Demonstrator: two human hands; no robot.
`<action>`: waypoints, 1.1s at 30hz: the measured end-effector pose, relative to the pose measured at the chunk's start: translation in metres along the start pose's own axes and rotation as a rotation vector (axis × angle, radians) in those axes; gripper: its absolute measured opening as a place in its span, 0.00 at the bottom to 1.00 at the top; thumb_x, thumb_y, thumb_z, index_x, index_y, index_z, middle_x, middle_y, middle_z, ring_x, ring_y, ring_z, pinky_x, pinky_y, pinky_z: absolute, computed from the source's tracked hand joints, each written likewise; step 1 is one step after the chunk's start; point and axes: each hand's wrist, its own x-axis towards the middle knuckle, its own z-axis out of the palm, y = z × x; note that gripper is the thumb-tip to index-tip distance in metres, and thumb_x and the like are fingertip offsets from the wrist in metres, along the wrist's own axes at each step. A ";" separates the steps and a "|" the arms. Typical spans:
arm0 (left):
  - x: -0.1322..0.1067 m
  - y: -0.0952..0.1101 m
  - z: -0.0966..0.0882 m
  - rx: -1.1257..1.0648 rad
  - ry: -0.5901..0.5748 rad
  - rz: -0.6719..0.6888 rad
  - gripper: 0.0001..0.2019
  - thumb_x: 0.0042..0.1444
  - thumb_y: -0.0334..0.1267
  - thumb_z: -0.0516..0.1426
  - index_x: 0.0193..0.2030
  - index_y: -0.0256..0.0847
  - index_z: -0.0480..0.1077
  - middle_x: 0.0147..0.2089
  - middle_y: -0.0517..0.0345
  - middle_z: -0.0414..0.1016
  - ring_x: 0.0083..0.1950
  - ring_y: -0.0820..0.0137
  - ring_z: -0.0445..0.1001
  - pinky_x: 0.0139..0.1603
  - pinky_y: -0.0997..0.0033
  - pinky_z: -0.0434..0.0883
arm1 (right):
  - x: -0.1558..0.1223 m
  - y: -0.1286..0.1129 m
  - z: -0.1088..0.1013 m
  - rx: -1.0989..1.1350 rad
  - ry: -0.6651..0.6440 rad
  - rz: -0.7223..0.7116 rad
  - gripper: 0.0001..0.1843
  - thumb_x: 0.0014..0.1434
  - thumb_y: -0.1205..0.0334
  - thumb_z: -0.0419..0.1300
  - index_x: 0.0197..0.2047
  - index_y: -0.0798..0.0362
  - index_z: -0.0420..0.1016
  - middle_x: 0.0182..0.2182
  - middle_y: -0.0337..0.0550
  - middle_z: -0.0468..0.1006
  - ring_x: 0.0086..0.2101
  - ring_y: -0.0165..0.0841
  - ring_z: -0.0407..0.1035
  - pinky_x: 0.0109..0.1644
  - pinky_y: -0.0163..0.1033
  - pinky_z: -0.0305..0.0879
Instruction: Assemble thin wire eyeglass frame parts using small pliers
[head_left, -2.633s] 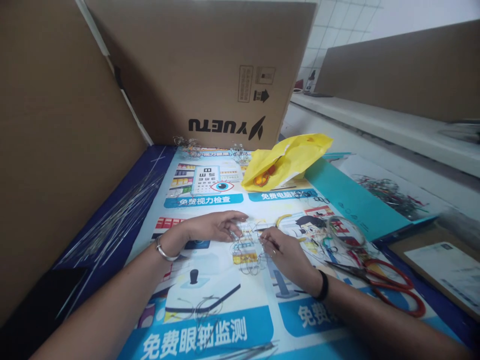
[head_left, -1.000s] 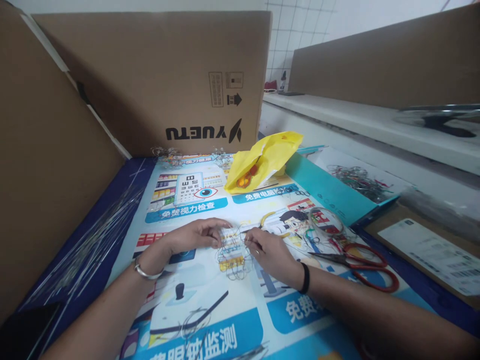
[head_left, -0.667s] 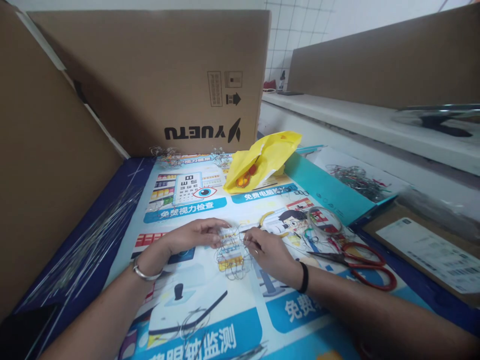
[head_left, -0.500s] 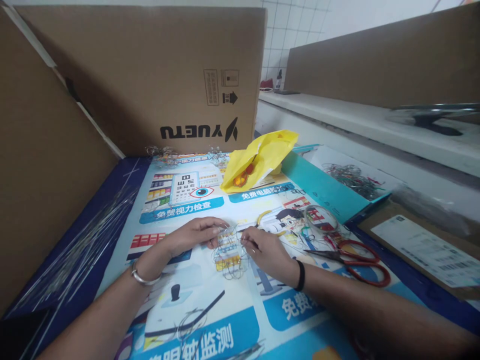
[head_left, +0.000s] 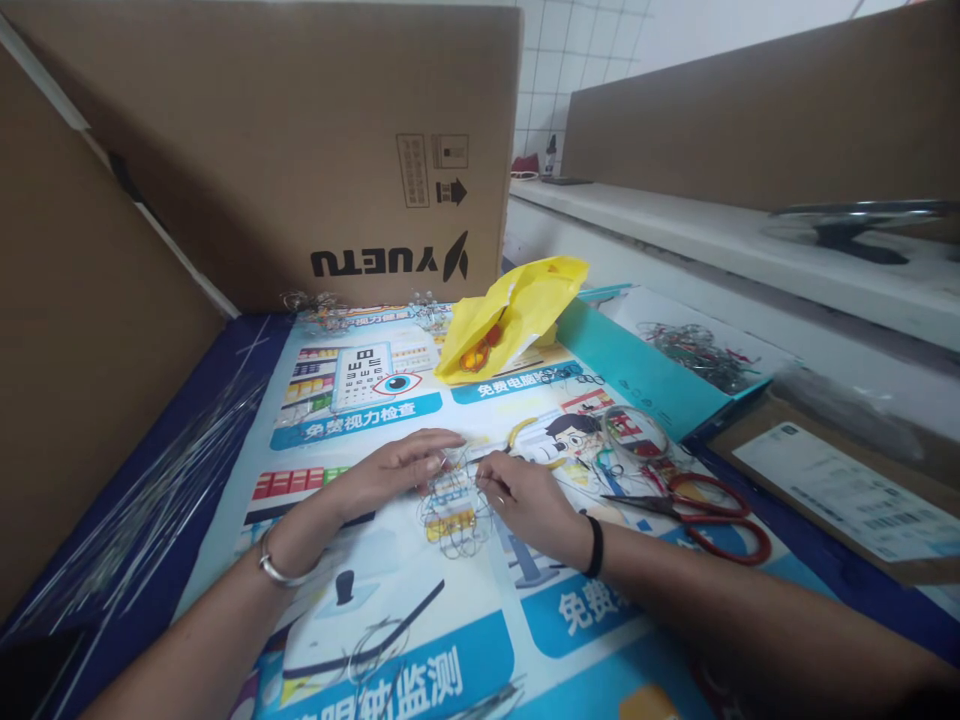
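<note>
Between my hands, over the printed sheet, is a thin wire piece bent into several loops [head_left: 459,545]. My left hand [head_left: 394,472] is closed on its upper left edge, with thumb and fingertips close together. My right hand [head_left: 534,508] pinches fine wire at the upper right of the same piece; the exact strand is too thin to make out. Just beyond my right fingers lie yellow-handled pliers [head_left: 516,434], partly hidden. Red-handled scissors [head_left: 720,512] rest to the right of my right wrist, near a coil of wire [head_left: 637,436].
A yellow bag [head_left: 536,305] lies behind the hands. At right stand a teal box [head_left: 619,365] of tangled wire pieces and a labelled parcel [head_left: 847,490]. Large cardboard [head_left: 360,130] walls the back and left. Straight wires [head_left: 150,490] lie along the left; more wire pieces [head_left: 379,645] lie in front.
The view has shifted slightly. My left fingers have straightened a little at the wire piece; my right hand keeps its pinch nearly in place.
</note>
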 end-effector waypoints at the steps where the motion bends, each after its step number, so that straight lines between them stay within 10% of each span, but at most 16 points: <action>1: 0.000 0.000 0.000 0.029 -0.011 0.022 0.18 0.60 0.46 0.50 0.56 0.49 0.65 0.64 0.53 0.56 0.49 0.66 0.67 0.41 0.70 0.69 | 0.000 0.000 0.000 0.000 -0.001 -0.001 0.04 0.57 0.67 0.52 0.33 0.51 0.67 0.25 0.36 0.73 0.27 0.28 0.66 0.30 0.30 0.53; 12: 0.000 0.003 -0.002 0.166 -0.030 0.070 0.18 0.61 0.46 0.50 0.57 0.50 0.65 0.63 0.56 0.59 0.63 0.61 0.57 0.63 0.60 0.54 | 0.000 0.000 0.000 0.002 0.009 -0.017 0.04 0.56 0.68 0.52 0.32 0.51 0.66 0.25 0.36 0.72 0.27 0.28 0.66 0.30 0.30 0.53; 33: -0.001 0.001 -0.002 0.080 -0.009 -0.006 0.19 0.59 0.47 0.52 0.56 0.49 0.66 0.64 0.54 0.58 0.60 0.60 0.62 0.58 0.64 0.61 | 0.000 -0.004 -0.003 -0.001 -0.001 0.006 0.04 0.56 0.66 0.52 0.32 0.51 0.68 0.24 0.35 0.72 0.25 0.27 0.64 0.29 0.29 0.53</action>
